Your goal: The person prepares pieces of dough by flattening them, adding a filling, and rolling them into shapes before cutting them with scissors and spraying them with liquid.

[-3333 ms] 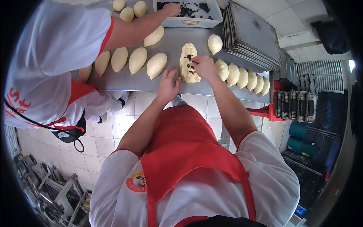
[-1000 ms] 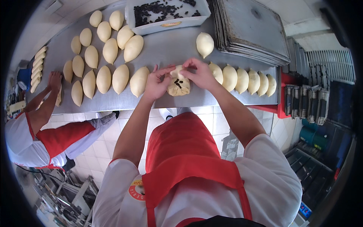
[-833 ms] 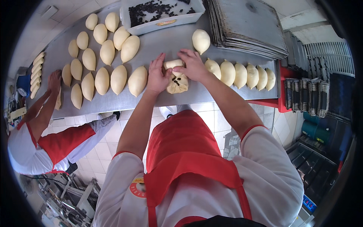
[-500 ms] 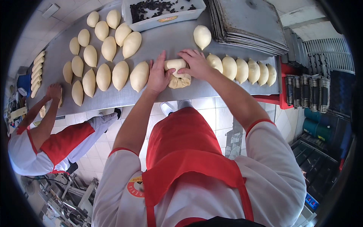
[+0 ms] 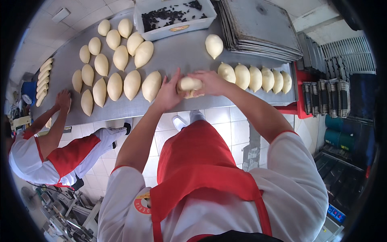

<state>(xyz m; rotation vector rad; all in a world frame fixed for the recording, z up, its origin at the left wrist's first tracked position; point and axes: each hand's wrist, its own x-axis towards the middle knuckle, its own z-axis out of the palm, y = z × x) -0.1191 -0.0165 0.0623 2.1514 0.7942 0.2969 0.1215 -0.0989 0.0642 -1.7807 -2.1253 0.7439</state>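
Note:
A pale dough piece (image 5: 189, 84), rolled up over itself, lies near the front edge of the steel table (image 5: 135, 107), between my two hands. My left hand (image 5: 169, 90) curves round its left side. My right hand (image 5: 210, 82) grips it from the right with bent fingers. The dark bits inside are hidden by the roll. Oval dough pieces (image 5: 151, 86) stand in rows to the left, and a row of several more (image 5: 242, 76) sits to the right. A single round piece (image 5: 214, 46) lies just behind my hands.
A plastic bin (image 5: 180, 30) of dark bits and stacked trays (image 5: 264, 28) stand at the back. Twisted dough sticks (image 5: 42, 82) lie far left, near a co-worker (image 5: 68, 157) with hands on the table. A red frame (image 5: 298, 103) and tin racks (image 5: 326, 101) stand right.
The flattened strip with dark bits on top has been rolled down toward me into a compact roll, covering the bits. The co-worker has moved from close beside me toward the far left.

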